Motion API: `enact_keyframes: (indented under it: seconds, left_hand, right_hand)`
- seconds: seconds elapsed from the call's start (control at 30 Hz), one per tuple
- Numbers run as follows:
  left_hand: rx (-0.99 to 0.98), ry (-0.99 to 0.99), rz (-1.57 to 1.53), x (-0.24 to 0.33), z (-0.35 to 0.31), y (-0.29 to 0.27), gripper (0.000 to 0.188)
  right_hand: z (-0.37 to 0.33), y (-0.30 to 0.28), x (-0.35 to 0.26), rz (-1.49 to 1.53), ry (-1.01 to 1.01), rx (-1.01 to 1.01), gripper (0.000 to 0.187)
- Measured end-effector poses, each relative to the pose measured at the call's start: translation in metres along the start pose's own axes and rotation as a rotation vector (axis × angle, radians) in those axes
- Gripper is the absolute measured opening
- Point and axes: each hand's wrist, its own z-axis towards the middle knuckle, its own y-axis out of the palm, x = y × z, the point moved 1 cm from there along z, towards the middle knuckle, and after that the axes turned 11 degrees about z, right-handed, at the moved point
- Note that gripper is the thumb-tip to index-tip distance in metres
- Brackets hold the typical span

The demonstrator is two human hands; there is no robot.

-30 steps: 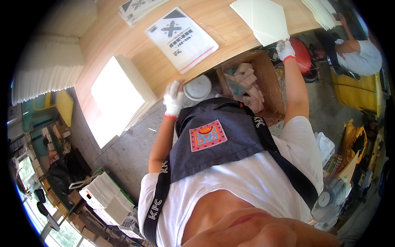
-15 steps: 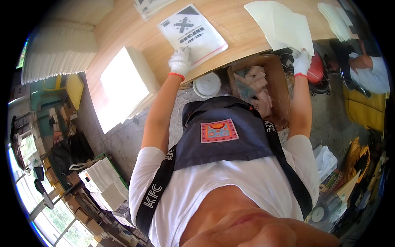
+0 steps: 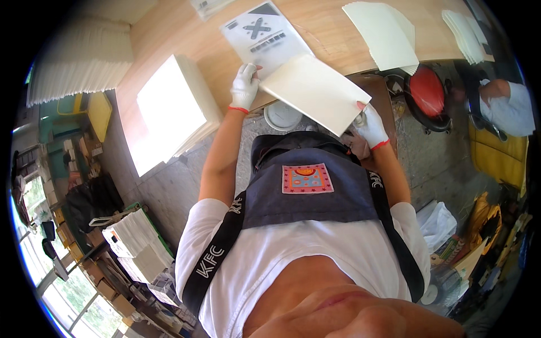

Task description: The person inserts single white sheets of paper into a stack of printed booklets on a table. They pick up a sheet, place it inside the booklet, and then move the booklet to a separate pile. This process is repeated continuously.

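A cream paper booklet is tilted over the table's front edge, one end overlapping a frosted plastic bag. My right hand, in a white glove with a red cuff, grips its near right corner. On the table lies the plastic bag, printed with a dark corner and a crossed pencil-and-ruler figure. My left hand, gloved the same way, has its fingers curled at the bag's near left edge, beside the booklet's left end. The booklet covers the bag's near part. A fanned pile of cream booklets rests farther right.
A thick stack of white paper stands left on the wooden table, with a longer row of paper beyond. Under the edge are a white bucket and cardboard box. A red stool and another person are at right.
My right hand has moved left from the fanned pile, bringing one booklet over the bag. My left hand has shifted slightly left, to the bag's edge.
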Motion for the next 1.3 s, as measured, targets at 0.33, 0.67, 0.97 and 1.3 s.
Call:
enact_keyframes:
  seconds: [0.33, 0.67, 0.97, 1.3]
  left_hand:
    - [0.253, -0.015, -0.152, 0.008, -0.02, 0.017, 0.034]
    - [0.171, -0.698, -1.829, 0.062, -0.033, 0.073, 0.037]
    - [-0.116, -0.629, -1.335, 0.049, -0.126, 0.106, 0.026]
    - [-0.379, -1.079, -1.254, 0.041, -0.121, 0.073, 0.024]
  right_hand:
    - [-0.01, 0.019, 0.035, 0.108, 0.025, -0.064, 0.017]
    - [-0.028, 0.04, 0.024, -0.096, -0.018, -0.106, 0.019]
    - [-0.013, 0.054, 0.071, -0.137, 0.105, 0.037, 0.02]
    - [0.035, 0.058, 0.106, -0.068, 0.302, -0.146, 0.032]
